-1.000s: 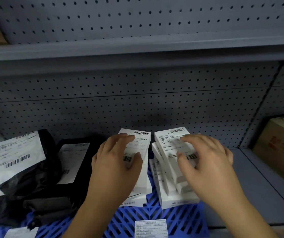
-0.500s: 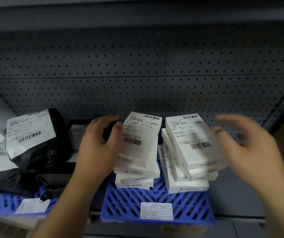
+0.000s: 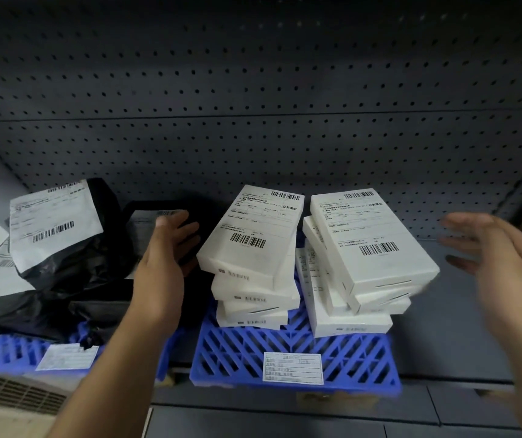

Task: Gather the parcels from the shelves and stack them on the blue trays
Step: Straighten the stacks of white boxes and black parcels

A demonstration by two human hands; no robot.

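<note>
Two stacks of white labelled boxes stand on a blue tray (image 3: 294, 358) on the shelf: a left stack (image 3: 253, 248) and a right stack (image 3: 367, 248), each several boxes high and a little askew. My left hand (image 3: 165, 257) is just left of the left stack, fingers straight, in front of a black parcel bag (image 3: 158, 216); contact with the bag is unclear. My right hand (image 3: 500, 267), blurred, hovers open to the right of the right stack, holding nothing. A second blue tray (image 3: 10, 352) on the left carries black bagged parcels (image 3: 63, 241) with white labels.
Grey perforated back panel (image 3: 253, 105) behind the shelf. The grey shelf floor (image 3: 462, 327) runs on to the right of the tray. A paper label (image 3: 293, 367) hangs on the tray's front. A beige grille (image 3: 7, 393) sits at the lower left.
Both hands have come off the tops of the two box stacks and moved outward, left hand to the left side, right hand to the right. The view has pulled back and down.
</note>
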